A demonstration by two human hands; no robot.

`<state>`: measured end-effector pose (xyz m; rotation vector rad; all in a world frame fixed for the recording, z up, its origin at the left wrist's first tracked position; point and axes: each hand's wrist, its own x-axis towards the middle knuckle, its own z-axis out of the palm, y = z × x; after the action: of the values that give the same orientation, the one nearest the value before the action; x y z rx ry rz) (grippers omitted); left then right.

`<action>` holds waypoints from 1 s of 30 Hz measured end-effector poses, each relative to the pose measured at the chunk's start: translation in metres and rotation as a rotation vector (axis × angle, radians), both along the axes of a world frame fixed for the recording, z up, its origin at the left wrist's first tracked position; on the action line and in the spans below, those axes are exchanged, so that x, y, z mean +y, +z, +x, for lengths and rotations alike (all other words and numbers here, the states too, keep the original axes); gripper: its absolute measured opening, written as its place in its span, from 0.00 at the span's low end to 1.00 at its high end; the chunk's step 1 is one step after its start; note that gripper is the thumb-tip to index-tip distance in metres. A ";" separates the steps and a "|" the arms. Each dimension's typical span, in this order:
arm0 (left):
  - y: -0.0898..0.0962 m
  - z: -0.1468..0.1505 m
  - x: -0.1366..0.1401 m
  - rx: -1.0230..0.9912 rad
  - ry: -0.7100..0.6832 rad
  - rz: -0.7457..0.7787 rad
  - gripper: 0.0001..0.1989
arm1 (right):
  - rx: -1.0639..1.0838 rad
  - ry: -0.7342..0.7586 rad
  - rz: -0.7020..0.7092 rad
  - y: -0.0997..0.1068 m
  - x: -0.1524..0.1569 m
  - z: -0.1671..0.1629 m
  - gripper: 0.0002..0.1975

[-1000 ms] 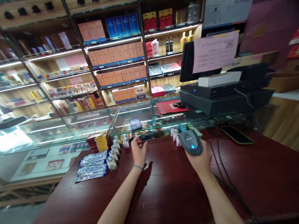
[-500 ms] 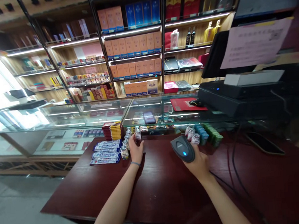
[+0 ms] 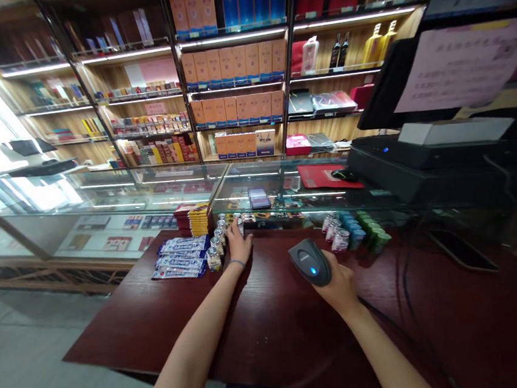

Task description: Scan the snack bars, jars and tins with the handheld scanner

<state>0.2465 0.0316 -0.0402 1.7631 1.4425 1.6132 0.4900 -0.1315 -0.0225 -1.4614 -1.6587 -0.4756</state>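
Observation:
My left hand (image 3: 240,246) is at the back of a row of small jars (image 3: 216,244) with silvery lids. Its fingers are apart, the thumb held out to the side, and one small jar (image 3: 241,225) shows partly behind the fingertips. My right hand (image 3: 340,283) grips a dark handheld barcode scanner (image 3: 310,263) with a lit blue light, above the dark red table (image 3: 270,315). To the left of the jars lie blue-and-white stick packets (image 3: 180,257), with red and yellow packs (image 3: 193,220) stacked behind them.
Red-and-white (image 3: 340,241), blue (image 3: 354,229) and green (image 3: 376,234) small containers stand in rows right of the scanner. A phone (image 3: 463,250) and cables lie further right. A glass display counter (image 3: 280,183), with a monitor (image 3: 388,87) on its right, borders the table's back.
My left hand has moved slightly back along the jar row, and its fingers have spread from around a jar. The scanner in my right hand has shifted a little left, away from the red-and-white containers.

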 end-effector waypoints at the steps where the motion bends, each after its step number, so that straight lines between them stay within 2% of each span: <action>1: -0.001 0.000 0.000 -0.004 0.002 0.008 0.37 | 0.001 -0.001 -0.003 0.001 0.000 0.000 0.21; 6: -0.001 0.000 -0.004 -0.019 -0.003 0.025 0.28 | -0.011 0.030 0.020 0.009 -0.003 0.000 0.20; 9: 0.006 0.004 -0.011 -0.097 -0.109 0.015 0.27 | -0.009 0.045 0.005 0.012 -0.005 0.002 0.21; 14: 0.022 0.008 -0.035 -0.501 -0.382 -0.212 0.37 | 0.050 0.032 -0.039 0.009 -0.007 0.004 0.23; 17: 0.026 0.002 -0.050 -0.705 -0.502 -0.372 0.34 | 0.061 0.034 -0.029 0.006 -0.008 0.004 0.25; 21: 0.020 -0.012 -0.059 -0.817 -0.667 -0.481 0.30 | 0.009 0.073 -0.027 0.007 -0.011 0.001 0.25; 26: 0.012 -0.019 -0.057 -0.868 -0.685 -0.524 0.30 | -0.228 0.252 -0.112 0.015 -0.016 -0.010 0.24; 30: 0.011 -0.017 -0.056 -0.818 -0.682 -0.526 0.30 | -0.344 0.277 -0.212 0.015 -0.017 -0.017 0.25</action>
<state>0.2290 -0.0247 -0.0292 0.9361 0.6648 1.1897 0.4727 -0.1485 -0.0071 -1.3201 -2.2054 -0.4216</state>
